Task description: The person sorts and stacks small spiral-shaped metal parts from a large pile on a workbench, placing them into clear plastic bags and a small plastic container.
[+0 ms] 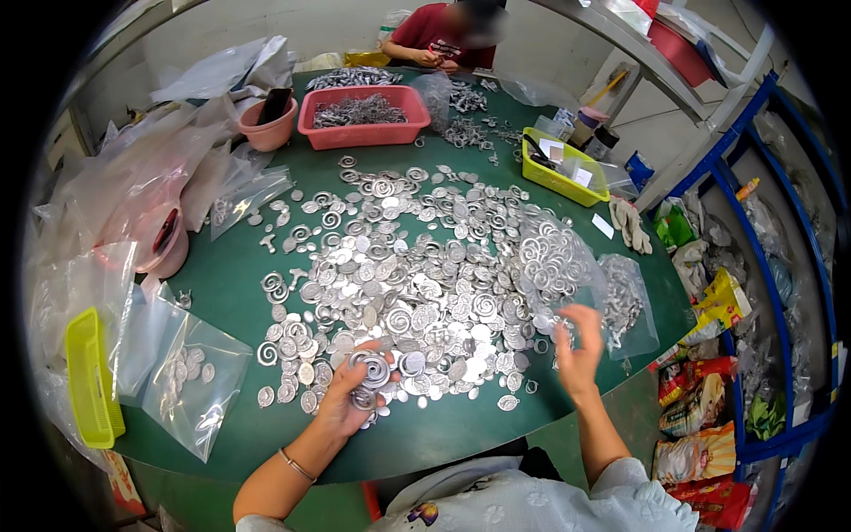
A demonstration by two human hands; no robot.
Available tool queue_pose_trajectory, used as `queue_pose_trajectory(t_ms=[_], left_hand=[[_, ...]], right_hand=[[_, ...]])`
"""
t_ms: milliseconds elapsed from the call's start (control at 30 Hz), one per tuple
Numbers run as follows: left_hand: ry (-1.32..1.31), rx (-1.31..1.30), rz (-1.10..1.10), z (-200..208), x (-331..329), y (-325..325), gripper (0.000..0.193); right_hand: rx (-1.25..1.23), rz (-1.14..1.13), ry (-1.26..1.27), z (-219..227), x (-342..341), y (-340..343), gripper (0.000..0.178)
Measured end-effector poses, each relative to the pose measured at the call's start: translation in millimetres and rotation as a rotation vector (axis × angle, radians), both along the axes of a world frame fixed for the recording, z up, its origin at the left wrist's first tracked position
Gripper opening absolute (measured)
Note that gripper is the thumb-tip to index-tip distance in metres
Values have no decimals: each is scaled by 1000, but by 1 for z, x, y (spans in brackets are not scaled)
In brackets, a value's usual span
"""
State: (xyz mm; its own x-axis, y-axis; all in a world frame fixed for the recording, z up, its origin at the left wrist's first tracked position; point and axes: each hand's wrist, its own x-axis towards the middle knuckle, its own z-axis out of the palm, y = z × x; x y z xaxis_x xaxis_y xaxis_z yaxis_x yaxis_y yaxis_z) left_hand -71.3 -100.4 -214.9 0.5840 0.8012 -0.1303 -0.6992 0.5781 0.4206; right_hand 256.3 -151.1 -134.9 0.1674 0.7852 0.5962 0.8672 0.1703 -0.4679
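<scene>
My left hand point(337, 399) is closed around several silver spiral pendants point(370, 367), stacked between thumb and fingers at the near edge of a metal pile. My right hand point(581, 350) is raised over the table to the right, fingers curved and apart, with nothing visible in them. Just beyond it lies a clear bag of silver ring-like pieces point(554, 257). A second clear bag of small metal parts point(628, 301) rests to its right. Between and ahead of my hands spreads the pile of silver medallions point(425, 301), mixed round, oval and spiral.
The green table point(213, 266) also holds a pink basin of metal parts point(363, 137), a yellow-green basket point(558, 182), gloves point(629, 226) and, at left, a plastic bag with a few medallions point(199, 381). A co-worker point(443, 40) sits opposite. Blue shelving point(762, 266) stands right.
</scene>
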Motion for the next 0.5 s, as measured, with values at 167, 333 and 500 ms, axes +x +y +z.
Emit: queue_pose_trajectory(t_ms=[167,333,500], left_hand=[[-22,-2,-33,2,4,1,39],[-10,23,-28,3,3,0,41],[27,-2,-3,6,0,-1,41]], right_hand=[[-179,436,41,-29,-52,72,21],[-212,232,-343,-47,-82,100,19],[-223,265,-306,-50,-75,93,20]])
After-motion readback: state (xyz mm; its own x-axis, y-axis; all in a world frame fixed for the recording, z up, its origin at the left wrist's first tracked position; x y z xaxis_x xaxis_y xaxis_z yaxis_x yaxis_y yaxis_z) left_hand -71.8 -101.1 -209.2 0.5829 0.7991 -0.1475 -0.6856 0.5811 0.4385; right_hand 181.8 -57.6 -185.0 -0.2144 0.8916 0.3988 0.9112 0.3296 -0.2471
